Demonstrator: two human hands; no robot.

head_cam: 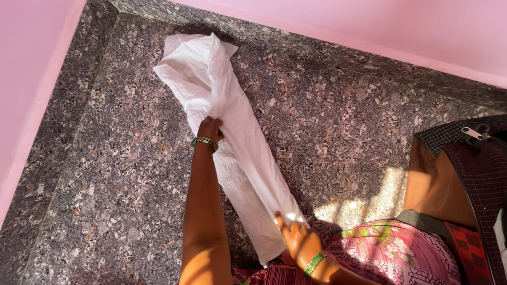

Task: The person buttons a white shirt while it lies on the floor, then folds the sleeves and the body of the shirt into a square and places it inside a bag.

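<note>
A long white cloth [232, 126] lies folded lengthwise on the speckled stone floor [327, 121], running from the far corner toward me. My left hand [210, 129] grips its left edge about midway, fingers closed on the fabric, a green bangle on the wrist. My right hand [293, 232] pinches the near end of the cloth close to my lap, also with a green bangle. The cloth's far end is rumpled and spread wider near the wall.
Pink walls [31, 63] meet the floor at the left and the back. An open dark checked bag [465, 174] with a brown lining and a zip sits at the right. My pink patterned garment [391, 248] covers the lower right. A sunlit patch lies beside it.
</note>
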